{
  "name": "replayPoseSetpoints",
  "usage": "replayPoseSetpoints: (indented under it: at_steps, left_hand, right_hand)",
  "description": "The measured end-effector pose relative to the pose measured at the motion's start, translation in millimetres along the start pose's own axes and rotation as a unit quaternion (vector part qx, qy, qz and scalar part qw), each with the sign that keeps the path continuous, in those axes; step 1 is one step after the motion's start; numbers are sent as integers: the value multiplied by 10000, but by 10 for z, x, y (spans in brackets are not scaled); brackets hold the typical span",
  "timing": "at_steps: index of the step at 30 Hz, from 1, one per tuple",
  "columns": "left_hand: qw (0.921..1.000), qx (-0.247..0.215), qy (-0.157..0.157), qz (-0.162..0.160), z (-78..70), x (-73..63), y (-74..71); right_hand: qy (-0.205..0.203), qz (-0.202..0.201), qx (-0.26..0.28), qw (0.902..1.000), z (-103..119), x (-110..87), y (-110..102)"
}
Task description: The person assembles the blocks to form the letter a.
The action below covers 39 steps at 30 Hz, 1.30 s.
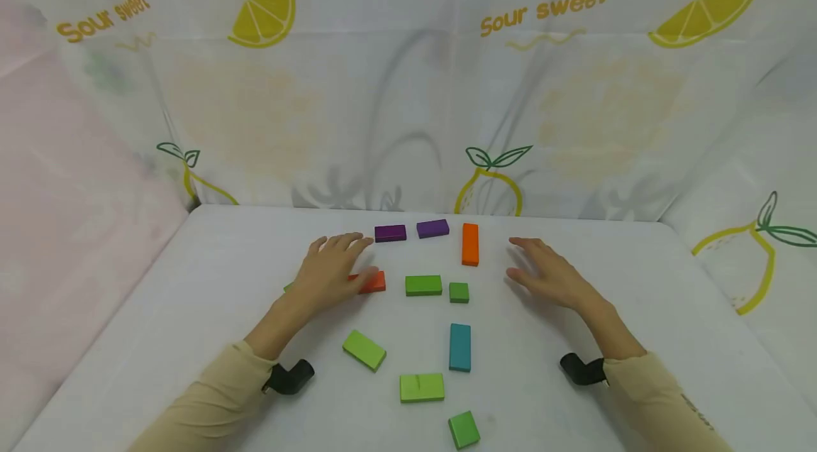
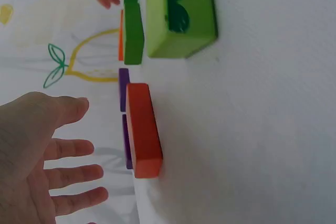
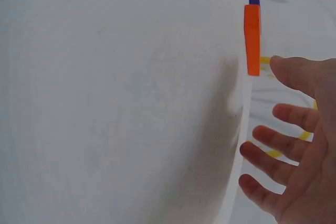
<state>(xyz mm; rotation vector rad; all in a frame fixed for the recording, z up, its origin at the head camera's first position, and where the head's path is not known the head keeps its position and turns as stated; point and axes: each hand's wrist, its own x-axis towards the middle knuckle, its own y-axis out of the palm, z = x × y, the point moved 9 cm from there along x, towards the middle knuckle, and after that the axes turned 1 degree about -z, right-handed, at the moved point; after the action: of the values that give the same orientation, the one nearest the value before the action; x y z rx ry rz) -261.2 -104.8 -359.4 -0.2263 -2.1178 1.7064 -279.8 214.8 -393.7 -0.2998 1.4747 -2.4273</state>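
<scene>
My left hand (image 1: 330,269) hovers over the left of the table with its fingers spread, holding nothing. Beneath its thumb lies a red-orange block (image 1: 373,282), partly covered in the head view; the left wrist view shows that block (image 2: 143,129) apart from the fingers. A green block (image 1: 288,287) peeks out behind the left hand, mostly hidden. My right hand (image 1: 550,274) is held above the table on the right, fingers extended and nothing in them. Nearest to it stands an orange block (image 1: 470,245), also seen past the thumb in the right wrist view.
Two purple blocks (image 1: 432,228) lie at the back. Mid-table are a green block (image 1: 423,286), a small green block (image 1: 459,293) and a teal block (image 1: 459,348). Closer in lie lime blocks (image 1: 364,350) and a green block (image 1: 464,430). A lemon-print cloth (image 1: 408,97) hangs behind.
</scene>
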Motion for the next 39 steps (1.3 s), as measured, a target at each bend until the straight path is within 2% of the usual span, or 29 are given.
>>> replayPoseSetpoints:
  at_steps: [6,13,23,31,34,39]
  left_hand:
    - [9982,-430,402,-112,-281,32,-45]
    - [9946,-720,747,-23,-545,83,54]
    - [9904,-931,1021,-6,-745,177,201]
    - [9793,-1528,1328,-12,-918,236,316]
    - [9752,-1658,1468,42,-1036,271,350]
    - [9735,-1555,1618,446,-1220,312,453]
  right_hand:
    - [20,-86,354,9993,80,73,71]
    - [239,-76,515,9984,184,196,128]
    - [314,-40,920,9953,315,344,205]
    - [707,95,1358,9882,260,468,271]
    - [859,174,1405,9862,235,516,277]
    - [1116,352,1483,9820,190,591,308]
